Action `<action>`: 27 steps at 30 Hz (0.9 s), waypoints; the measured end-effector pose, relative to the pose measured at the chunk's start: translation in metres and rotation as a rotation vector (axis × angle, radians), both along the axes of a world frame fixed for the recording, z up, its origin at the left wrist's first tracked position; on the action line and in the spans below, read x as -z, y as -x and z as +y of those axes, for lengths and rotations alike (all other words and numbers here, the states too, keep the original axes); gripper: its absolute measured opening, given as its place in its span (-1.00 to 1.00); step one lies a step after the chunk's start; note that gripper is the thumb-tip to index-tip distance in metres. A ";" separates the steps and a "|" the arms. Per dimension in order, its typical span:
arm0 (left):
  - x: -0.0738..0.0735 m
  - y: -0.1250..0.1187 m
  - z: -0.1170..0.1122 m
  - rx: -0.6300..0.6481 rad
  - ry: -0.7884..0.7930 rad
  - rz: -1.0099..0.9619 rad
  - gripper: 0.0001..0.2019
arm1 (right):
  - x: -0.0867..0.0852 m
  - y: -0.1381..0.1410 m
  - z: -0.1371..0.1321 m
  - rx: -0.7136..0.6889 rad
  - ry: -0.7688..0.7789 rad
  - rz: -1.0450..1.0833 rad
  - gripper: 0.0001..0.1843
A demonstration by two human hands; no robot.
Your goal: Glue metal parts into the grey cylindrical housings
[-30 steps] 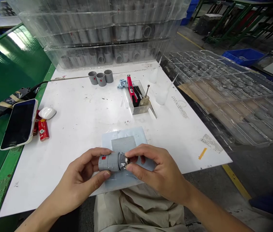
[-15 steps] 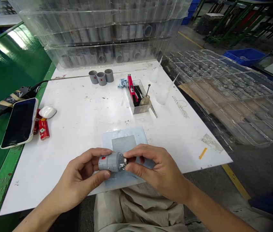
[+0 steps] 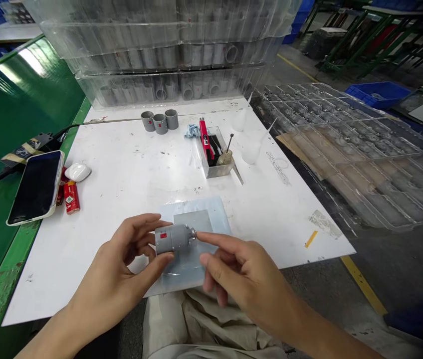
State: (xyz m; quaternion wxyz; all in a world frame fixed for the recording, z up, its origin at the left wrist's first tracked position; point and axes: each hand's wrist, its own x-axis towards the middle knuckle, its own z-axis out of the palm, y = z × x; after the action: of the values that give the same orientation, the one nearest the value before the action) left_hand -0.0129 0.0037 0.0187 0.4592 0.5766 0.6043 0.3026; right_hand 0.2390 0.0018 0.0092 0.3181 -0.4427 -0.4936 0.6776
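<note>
Grey cylinder (image 3: pixel 173 239) (red sticker on it), white table (image 3: pixel 129 169), green bench (image 3: pixel 5 119).

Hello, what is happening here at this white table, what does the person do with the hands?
A person sits at a white table and holds a small grey cylinder with a red mark in the left hand, above a pale blue mat. The right hand is open, its forefinger at the cylinder's metal tip. Farther back stand three grey cylinders, a clear tool box and stacked clear trays. A phone lies at the left edge.
</note>
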 end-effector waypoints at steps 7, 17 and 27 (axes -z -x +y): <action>-0.011 -0.007 0.012 0.250 -0.168 0.183 -0.63 | 0.004 -0.003 0.000 -0.193 0.168 -0.019 -0.56; 0.004 -0.032 0.017 0.361 -0.333 0.185 -0.34 | -0.016 -0.037 0.053 0.165 -0.443 -0.390 -0.74; 0.031 -0.033 0.005 0.178 -0.285 -0.034 -0.41 | -0.026 -0.038 0.160 0.317 -0.862 -0.698 -0.87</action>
State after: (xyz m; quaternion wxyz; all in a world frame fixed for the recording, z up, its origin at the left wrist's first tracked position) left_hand 0.0204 0.0089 -0.0124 0.4079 0.6818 0.4941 0.3529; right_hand 0.2775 0.1622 0.0357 0.3858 -0.5389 -0.7286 0.1730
